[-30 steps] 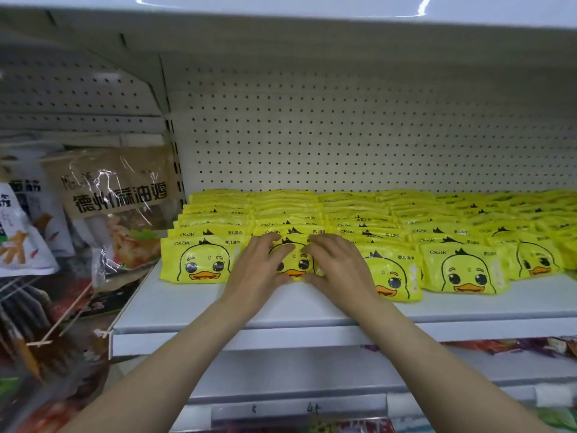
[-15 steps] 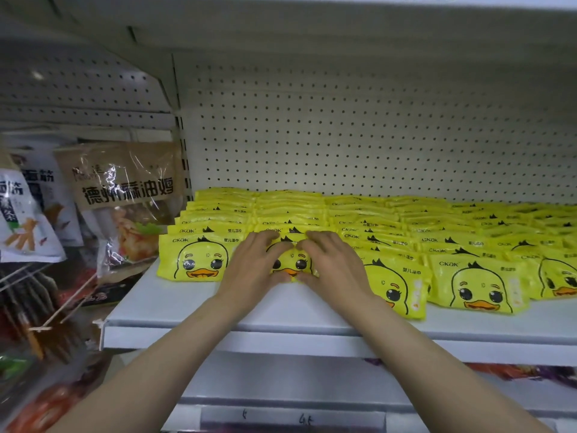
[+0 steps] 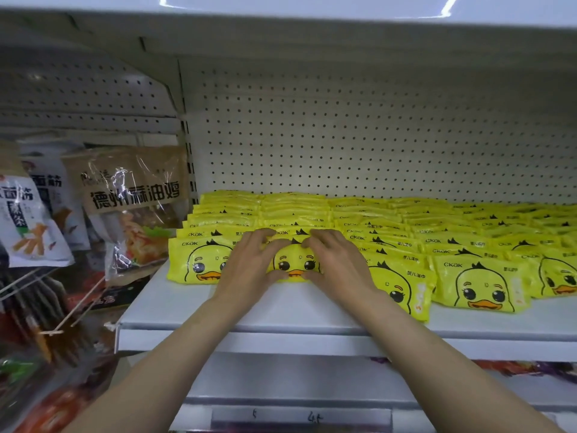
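White metal shelf (image 3: 281,310) fills my view, with a pegboard back (image 3: 343,135) behind it. Rows of yellow duck packs (image 3: 406,220) lie on it, overlapped front to back.

I am working on the front pack (image 3: 295,264) of the second column from the left. It lies along the front line, touching the pack on each side. My left hand (image 3: 246,267) and right hand (image 3: 337,264) each clamp one end of it, fingers curled over its top edge and thumbs tucked under its near edge.

The risk, as I judge it, is that the film looks slick and the packs lap like tiles. A pull could drag the pack behind along, or nudge the right-hand neighbour (image 3: 402,285), which sits skewed toward the shelf lip.

Every pack reads "Ckak", with a small line of Chinese characters beside the duck's crest. The brown snack bag (image 3: 134,195) to the left has large Chinese lettering beginning 德州.
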### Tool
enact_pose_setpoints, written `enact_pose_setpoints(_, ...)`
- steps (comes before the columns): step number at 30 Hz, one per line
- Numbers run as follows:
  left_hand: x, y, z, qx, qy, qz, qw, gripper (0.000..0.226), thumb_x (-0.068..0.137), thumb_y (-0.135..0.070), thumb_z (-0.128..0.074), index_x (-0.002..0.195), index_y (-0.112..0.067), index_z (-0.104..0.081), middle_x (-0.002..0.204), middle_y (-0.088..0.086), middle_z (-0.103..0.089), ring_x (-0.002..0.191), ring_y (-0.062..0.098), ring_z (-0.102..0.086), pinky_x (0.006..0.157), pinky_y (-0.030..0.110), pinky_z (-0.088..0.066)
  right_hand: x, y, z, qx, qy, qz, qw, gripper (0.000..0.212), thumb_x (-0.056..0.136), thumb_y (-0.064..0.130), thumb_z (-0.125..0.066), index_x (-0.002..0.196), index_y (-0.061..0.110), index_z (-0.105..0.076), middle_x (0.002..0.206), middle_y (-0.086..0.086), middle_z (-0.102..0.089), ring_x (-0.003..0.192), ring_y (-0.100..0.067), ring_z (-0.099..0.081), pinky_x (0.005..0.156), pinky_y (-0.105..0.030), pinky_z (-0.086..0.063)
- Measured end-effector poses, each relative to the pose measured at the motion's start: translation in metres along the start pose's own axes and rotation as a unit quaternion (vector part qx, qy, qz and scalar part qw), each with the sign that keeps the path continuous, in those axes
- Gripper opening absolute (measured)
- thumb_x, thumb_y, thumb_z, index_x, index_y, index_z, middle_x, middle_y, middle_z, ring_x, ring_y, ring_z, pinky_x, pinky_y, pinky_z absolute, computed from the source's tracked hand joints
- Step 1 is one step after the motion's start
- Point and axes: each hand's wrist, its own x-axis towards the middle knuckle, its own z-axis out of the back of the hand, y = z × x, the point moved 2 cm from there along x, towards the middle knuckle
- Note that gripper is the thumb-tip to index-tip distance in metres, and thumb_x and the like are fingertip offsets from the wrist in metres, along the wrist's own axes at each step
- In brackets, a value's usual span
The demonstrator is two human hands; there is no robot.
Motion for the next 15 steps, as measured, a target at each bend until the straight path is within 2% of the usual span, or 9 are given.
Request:
enact_pose_setpoints(3, -0.014, 0.029, 0.022, 0.034, -0.016, 0.043, 0.998, 0.067, 0.062, -0.038, -0.088, 0.124, -0.027, -0.063, 0.123, 0.009, -0.056, 0.102, 0.032, -0.053, 0.084, 0.042, -0.050, 0.003, 0.008, 0.005, 0.022, -0.024, -0.008, 0.999, 0.062, 0.060, 0.038, -0.089, 0.116, 0.023, -0.066, 0.129, -0.007, -0.062, 0.121, -0.029, -0.055, 0.087, -0.041, -0.052)
enact_pose_setpoints(8, -0.036, 0.055, 0.040, 0.089, 0.017, 0.093, 0.991, 0.070, 0.062, -0.037, -0.088, 0.126, -0.032, -0.061, 0.123, 0.012, -0.054, 0.107, 0.035, -0.051, 0.079, 0.046, -0.051, 0.003, 0.032, -0.006, 0.015, 0.009, -0.020, 1.000, 0.060, 0.067, 0.038, -0.083, 0.122, 0.027, -0.064, 0.135, -0.006, -0.058, 0.127, -0.029, -0.049, 0.091, -0.043, -0.050)
enact_pose_setpoints(12, -0.036, 0.058, 0.039, 0.128, 0.040, 0.126, 0.983, 0.071, 0.064, -0.042, -0.086, 0.129, -0.036, -0.059, 0.123, 0.010, -0.052, 0.111, 0.034, -0.045, 0.076, 0.046, -0.048, 0.005, 0.039, -0.014, -0.011, 0.006, -0.048, 0.999, 0.059, 0.065, 0.037, -0.085, 0.119, 0.025, -0.065, 0.132, -0.007, -0.060, 0.123, -0.031, -0.051, 0.086, -0.043, -0.052)
enact_pose_setpoints(15, -0.033, 0.060, 0.036, 0.116, 0.047, 0.137, 0.983, 0.070, 0.067, -0.043, -0.083, 0.131, -0.037, -0.056, 0.126, 0.008, -0.050, 0.115, 0.032, -0.041, 0.079, 0.047, -0.046, 0.005, 0.041, -0.017, -0.012, 0.003, -0.063, 0.998, 0.059, 0.063, 0.037, -0.087, 0.116, 0.024, -0.066, 0.130, -0.007, -0.061, 0.120, -0.030, -0.053, 0.081, -0.042, -0.054)
